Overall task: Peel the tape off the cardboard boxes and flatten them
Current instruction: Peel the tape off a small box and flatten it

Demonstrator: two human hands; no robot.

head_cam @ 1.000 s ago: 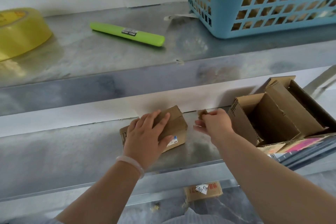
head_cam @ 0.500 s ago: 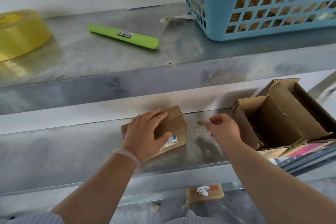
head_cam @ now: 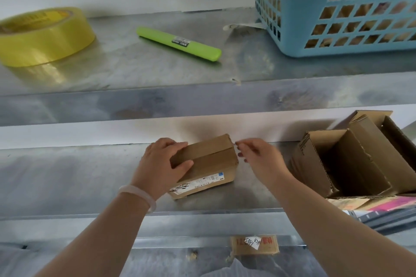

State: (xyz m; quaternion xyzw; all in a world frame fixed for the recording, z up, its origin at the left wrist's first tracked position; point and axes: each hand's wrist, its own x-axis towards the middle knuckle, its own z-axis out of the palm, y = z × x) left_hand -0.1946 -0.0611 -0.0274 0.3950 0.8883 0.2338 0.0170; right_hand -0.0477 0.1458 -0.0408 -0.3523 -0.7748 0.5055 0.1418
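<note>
A small closed cardboard box (head_cam: 209, 164) with a white label on its front lies on the lower metal shelf (head_cam: 67, 180). My left hand (head_cam: 162, 164) grips its left end, fingers over the top and thumb on the near face. My right hand (head_cam: 258, 159) is at the box's upper right corner, thumb and forefinger pinching at the tape end there. The tape itself is too thin to make out clearly.
Opened cardboard boxes (head_cam: 351, 159) stand at the right on the same shelf. The upper shelf carries a yellow tape roll (head_cam: 45, 36), a green utility knife (head_cam: 180, 44) and a blue basket (head_cam: 337, 7). A labelled cardboard piece (head_cam: 254, 244) lies below.
My right hand let a small scrap drop to the shelf, then came back left to the box's upper right corner. The left hand shifted its hold and the box turned slightly.
</note>
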